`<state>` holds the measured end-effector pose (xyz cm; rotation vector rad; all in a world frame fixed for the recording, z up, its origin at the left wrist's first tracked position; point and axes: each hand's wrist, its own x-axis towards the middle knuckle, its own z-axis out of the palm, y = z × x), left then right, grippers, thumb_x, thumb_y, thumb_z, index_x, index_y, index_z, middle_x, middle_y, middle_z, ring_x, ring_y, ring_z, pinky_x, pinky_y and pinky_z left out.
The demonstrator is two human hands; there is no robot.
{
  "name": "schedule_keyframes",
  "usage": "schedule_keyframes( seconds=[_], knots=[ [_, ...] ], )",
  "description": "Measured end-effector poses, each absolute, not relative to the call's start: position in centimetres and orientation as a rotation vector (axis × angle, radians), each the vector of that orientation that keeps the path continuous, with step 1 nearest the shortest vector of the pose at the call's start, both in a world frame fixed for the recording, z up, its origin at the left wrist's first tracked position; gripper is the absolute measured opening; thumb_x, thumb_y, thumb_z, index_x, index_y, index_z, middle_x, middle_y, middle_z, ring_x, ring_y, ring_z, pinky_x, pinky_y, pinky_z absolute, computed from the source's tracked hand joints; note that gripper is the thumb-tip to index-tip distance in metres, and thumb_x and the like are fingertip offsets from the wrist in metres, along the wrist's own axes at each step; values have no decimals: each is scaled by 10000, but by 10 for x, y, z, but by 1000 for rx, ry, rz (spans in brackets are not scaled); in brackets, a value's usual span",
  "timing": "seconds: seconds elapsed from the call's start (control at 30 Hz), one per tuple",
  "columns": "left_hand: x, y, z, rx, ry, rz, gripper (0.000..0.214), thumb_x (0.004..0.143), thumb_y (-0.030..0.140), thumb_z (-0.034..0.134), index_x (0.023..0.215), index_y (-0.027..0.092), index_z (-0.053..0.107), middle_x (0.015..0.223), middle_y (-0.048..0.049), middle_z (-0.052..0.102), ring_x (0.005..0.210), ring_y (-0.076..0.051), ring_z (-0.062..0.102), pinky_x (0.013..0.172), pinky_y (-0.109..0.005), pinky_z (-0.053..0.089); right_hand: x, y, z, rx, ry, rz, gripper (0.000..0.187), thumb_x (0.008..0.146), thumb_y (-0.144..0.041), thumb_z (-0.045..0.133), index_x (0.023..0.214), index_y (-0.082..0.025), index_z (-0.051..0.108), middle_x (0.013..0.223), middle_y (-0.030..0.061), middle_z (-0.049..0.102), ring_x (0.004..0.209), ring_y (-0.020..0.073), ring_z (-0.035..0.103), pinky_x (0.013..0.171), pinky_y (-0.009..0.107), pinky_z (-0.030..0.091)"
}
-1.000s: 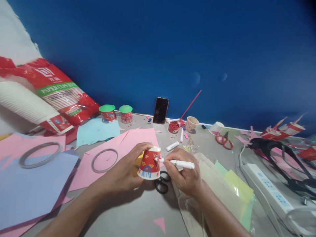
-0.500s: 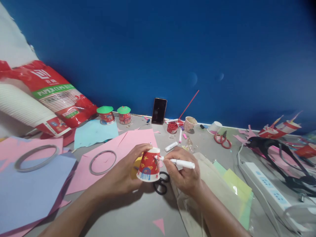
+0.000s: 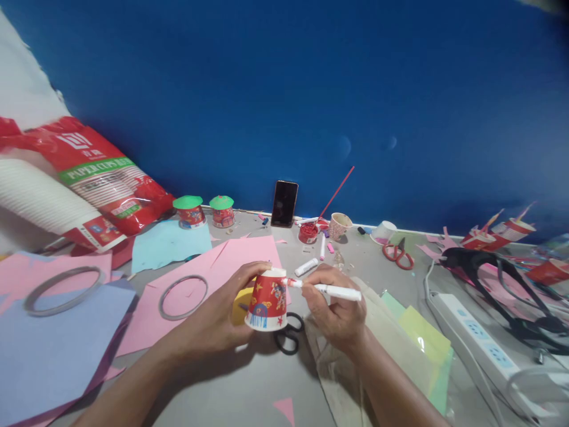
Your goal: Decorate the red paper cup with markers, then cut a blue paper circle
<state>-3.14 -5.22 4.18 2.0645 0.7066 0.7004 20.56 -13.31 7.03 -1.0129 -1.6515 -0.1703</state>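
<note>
A red paper cup (image 3: pixel 267 299) with gold stars and blue marker strokes is held upside down above the table, its wide rim facing down. My left hand (image 3: pixel 224 311) grips it from the left side, thumb low and fingers at the top. Pinched in my right hand (image 3: pixel 334 305) is a white marker (image 3: pixel 335 291), its red tip at the cup's right side near the top. Whether the tip touches the cup I cannot tell. Black-handled scissors (image 3: pixel 288 333) lie beneath, partly hidden by the cup. Behind my left fingers shows a round yellow thing (image 3: pixel 241 304).
Pink paper (image 3: pixel 240 255) and a grey ring (image 3: pixel 184 296) lie left. Two green-topped cups (image 3: pixel 190 213) stand behind, near a leaning phone (image 3: pixel 284 203). Red-handled scissors (image 3: pixel 399 255) and a power strip (image 3: pixel 482 344) are on the right. A paper-cup bag (image 3: pixel 106 178) sits far left.
The marker and my right hand have moved slightly right relative to the cup. My left hand still holds the cup; the whole view has shifted a little.
</note>
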Motion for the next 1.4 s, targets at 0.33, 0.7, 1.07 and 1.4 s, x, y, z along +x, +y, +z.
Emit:
schedule_keyframes(
  seconds=[0.33,0.7,1.07,1.4],
  knots=[
    [-30,-53,41,2020,677,671,841,811,187,787,1577,352,482,1630,-78,621,1525,-354,605,1212,-456,576,204,-130,67,-973,-1703,-203,149,1044,-170,611,939,-240,691,735,15,772,615,182,711,603,303,562],
    [-32,-52,33,1973,666,693,888,800,153,816,1595,383,493,1682,-81,586,1548,-360,587,1279,-530,507,206,-132,74,-991,-1682,-221,177,1005,-121,607,888,-244,654,689,-5,723,583,167,678,577,282,532],
    [-35,-49,32,1856,593,680,868,820,148,823,1605,339,506,1686,-121,589,1537,-389,597,1267,-547,515,208,-133,76,-952,-1636,-212,184,967,-76,625,893,-242,655,704,-9,715,578,159,654,576,269,519],
    [-35,-48,31,1853,586,689,895,793,145,843,1604,321,510,1669,-135,601,1540,-398,586,1277,-564,501,206,-134,75,-930,-1610,-216,181,967,-78,635,897,-242,667,704,-11,709,580,161,657,586,275,530]
  ],
)
